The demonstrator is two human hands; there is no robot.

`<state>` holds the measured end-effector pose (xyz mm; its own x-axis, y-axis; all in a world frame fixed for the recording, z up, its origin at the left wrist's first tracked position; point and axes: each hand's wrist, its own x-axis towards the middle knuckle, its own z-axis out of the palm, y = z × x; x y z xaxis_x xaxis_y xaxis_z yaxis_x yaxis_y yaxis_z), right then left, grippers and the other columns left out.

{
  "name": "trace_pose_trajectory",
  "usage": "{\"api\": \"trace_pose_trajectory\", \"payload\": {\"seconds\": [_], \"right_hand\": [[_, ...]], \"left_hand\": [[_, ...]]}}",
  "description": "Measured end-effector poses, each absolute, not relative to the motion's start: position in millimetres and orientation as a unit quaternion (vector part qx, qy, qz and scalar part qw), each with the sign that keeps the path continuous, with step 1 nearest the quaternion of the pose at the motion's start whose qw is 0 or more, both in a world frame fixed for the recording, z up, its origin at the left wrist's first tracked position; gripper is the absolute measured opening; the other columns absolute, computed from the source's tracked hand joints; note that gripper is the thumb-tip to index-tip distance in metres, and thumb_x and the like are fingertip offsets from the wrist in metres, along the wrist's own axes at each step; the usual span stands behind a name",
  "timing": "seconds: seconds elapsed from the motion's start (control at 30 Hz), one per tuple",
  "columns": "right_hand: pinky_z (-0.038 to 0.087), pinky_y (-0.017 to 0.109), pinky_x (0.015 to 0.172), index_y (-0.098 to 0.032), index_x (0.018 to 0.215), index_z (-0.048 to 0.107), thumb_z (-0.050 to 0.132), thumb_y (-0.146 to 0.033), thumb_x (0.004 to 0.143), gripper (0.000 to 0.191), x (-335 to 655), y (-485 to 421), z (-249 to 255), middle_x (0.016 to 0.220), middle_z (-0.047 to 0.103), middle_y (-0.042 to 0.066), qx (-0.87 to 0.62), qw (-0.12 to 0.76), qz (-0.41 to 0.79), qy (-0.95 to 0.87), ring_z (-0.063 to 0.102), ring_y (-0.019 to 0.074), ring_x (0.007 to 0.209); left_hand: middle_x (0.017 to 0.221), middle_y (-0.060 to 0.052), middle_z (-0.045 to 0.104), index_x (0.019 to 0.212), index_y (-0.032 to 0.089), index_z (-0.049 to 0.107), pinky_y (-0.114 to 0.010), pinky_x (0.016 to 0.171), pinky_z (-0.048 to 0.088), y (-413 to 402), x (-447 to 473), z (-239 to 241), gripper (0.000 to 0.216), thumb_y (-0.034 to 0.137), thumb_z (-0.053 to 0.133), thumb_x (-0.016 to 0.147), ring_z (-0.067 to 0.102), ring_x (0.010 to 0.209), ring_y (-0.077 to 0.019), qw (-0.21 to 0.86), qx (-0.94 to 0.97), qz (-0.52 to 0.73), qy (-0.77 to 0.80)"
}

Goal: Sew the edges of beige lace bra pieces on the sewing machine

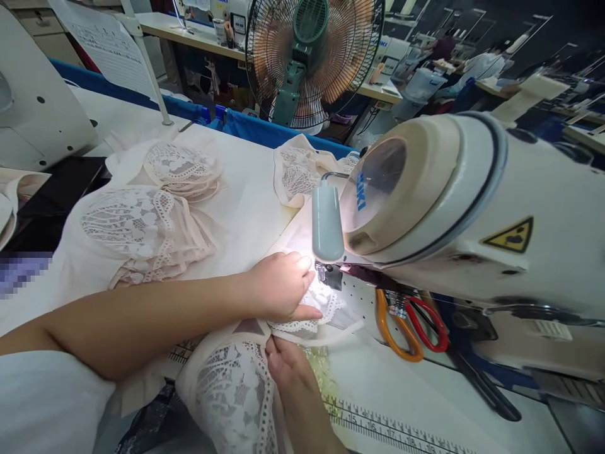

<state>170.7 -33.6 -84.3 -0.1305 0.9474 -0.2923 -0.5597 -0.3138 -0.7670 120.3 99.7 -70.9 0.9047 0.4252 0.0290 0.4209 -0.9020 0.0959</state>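
A cream lace bra (234, 384) runs from the front edge of the table up to a sewing machine's presser foot (329, 275), under the lit lamp. My left hand (283, 287) comes in from the left, bent fingers pressing the lace just beside the foot, thumb stretched toward the scalloped edge. Below it, my right hand (293, 372) pinches the bra's edge close to the cup, thumb on top; its other fingers are partly hidden beneath. A narrow pale strip (343, 333) trails rightward from the fabric.
Stacked lace cups (132, 221) lie on the left, another lace piece (295, 167) behind. The machine head (449, 189) fills the right. Orange-handled scissors (399, 328) and red-handled scissors (428, 325) lie under it, above a printed ruler (378, 425). A fan (314, 57) stands beyond.
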Motion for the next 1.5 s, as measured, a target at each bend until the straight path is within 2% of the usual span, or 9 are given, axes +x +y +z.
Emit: {"api": "trace_pose_trajectory", "payload": {"seconds": [0.27, 0.4, 0.47, 0.57, 0.8, 1.0, 1.2, 1.37, 1.5], "right_hand": [[0.043, 0.036, 0.098, -0.032, 0.125, 0.054, 0.052, -0.051, 0.082, 0.047, 192, -61, -74, 0.136, 0.05, -0.002, -0.617, 0.392, 0.576, -0.367, 0.044, 0.0232, 0.126], [0.051, 0.03, 0.072, -0.033, 0.119, 0.057, 0.054, -0.03, 0.084, 0.035, 238, -63, -70, 0.09, 0.068, 0.002, -0.612, 0.351, 0.221, -0.673, 0.062, 0.0191, 0.079], [0.048, 0.033, 0.063, -0.024, 0.123, 0.055, 0.057, -0.025, 0.083, 0.041, 264, -48, -71, 0.09, 0.064, 0.01, -0.603, 0.284, -0.036, -0.745, 0.058, 0.0217, 0.074], [0.043, 0.037, 0.068, -0.024, 0.117, 0.059, 0.049, -0.015, 0.085, 0.035, 288, -24, -77, 0.11, 0.059, 0.015, -0.562, 0.152, -0.178, -0.794, 0.055, 0.0256, 0.086], [0.039, 0.03, 0.07, -0.014, 0.088, 0.065, 0.044, -0.007, 0.088, 0.023, 290, -25, -92, 0.085, 0.069, 0.006, -0.465, 0.181, -0.157, -0.852, 0.053, 0.019, 0.083], [0.039, 0.028, 0.072, -0.015, 0.078, 0.064, 0.053, -0.009, 0.083, 0.013, 270, -35, -100, 0.076, 0.064, 0.005, -0.53, 0.222, -0.103, -0.812, 0.05, 0.0178, 0.076], [0.039, 0.028, 0.068, -0.015, 0.077, 0.064, 0.05, -0.011, 0.085, 0.016, 261, -31, -102, 0.077, 0.064, 0.004, -0.572, 0.202, -0.094, -0.79, 0.049, 0.0182, 0.075], [0.041, 0.032, 0.077, -0.009, 0.092, 0.065, 0.048, -0.012, 0.086, 0.019, 257, -34, -103, 0.088, 0.064, 0.01, -0.572, 0.182, -0.098, -0.794, 0.052, 0.0217, 0.085], [0.042, 0.036, 0.08, -0.005, 0.105, 0.062, 0.047, -0.013, 0.086, 0.026, 255, -37, -106, 0.1, 0.062, 0.014, -0.579, 0.176, -0.117, -0.787, 0.052, 0.0256, 0.094]], "left_hand": [[0.104, -0.016, 0.059, 0.122, 0.009, 0.055, -0.033, 0.064, 0.042, 114, 113, -65, 0.066, 0.053, 0.063, 0.073, 0.054, 0.091, -0.0287, 0.028, 0.98, -0.021, 0.198], [0.098, -0.011, 0.059, 0.121, 0.029, 0.057, -0.031, 0.062, 0.04, 121, 108, -55, 0.045, 0.038, 0.062, 0.077, 0.054, 0.087, -0.0265, 0.055, 0.983, -0.071, 0.159], [0.099, -0.008, 0.059, 0.116, 0.037, 0.06, -0.035, 0.069, 0.041, 118, 107, -52, 0.038, 0.028, 0.058, 0.079, 0.053, 0.092, -0.0271, 0.05, 0.987, -0.074, 0.134], [0.109, -0.008, 0.058, 0.113, 0.032, 0.061, -0.041, 0.084, 0.039, 106, 109, -51, 0.042, 0.018, 0.06, 0.073, 0.05, 0.104, -0.028, 0.043, 0.992, -0.085, 0.081], [0.098, -0.007, 0.062, 0.088, 0.014, 0.064, -0.032, 0.083, 0.044, 75, 98, -58, 0.017, 0.024, 0.058, 0.075, 0.054, 0.083, -0.0195, 0.07, 0.995, -0.046, 0.061], [0.085, -0.006, 0.061, 0.108, 0.021, 0.06, -0.031, 0.065, 0.041, 85, 89, -82, 0.023, 0.026, 0.046, 0.091, 0.051, 0.073, -0.0177, -0.019, 0.993, 0.11, 0.02], [0.097, -0.007, 0.065, 0.077, 0.017, 0.066, -0.035, 0.093, 0.039, 105, 96, -87, 0.032, 0.017, 0.038, 0.093, 0.054, 0.095, -0.0174, -0.002, 0.981, 0.171, -0.093], [0.087, -0.007, 0.066, 0.102, 0.02, 0.065, -0.033, 0.084, 0.044, 111, 101, -82, 0.026, 0.018, 0.041, 0.093, 0.057, 0.09, -0.0178, 0.043, 0.986, 0.128, -0.095], [0.088, -0.007, 0.064, 0.095, 0.016, 0.065, -0.03, 0.081, 0.044, 116, 106, -79, 0.023, 0.027, 0.045, 0.092, 0.055, 0.088, -0.018, 0.084, 0.992, 0.089, -0.009]]}}
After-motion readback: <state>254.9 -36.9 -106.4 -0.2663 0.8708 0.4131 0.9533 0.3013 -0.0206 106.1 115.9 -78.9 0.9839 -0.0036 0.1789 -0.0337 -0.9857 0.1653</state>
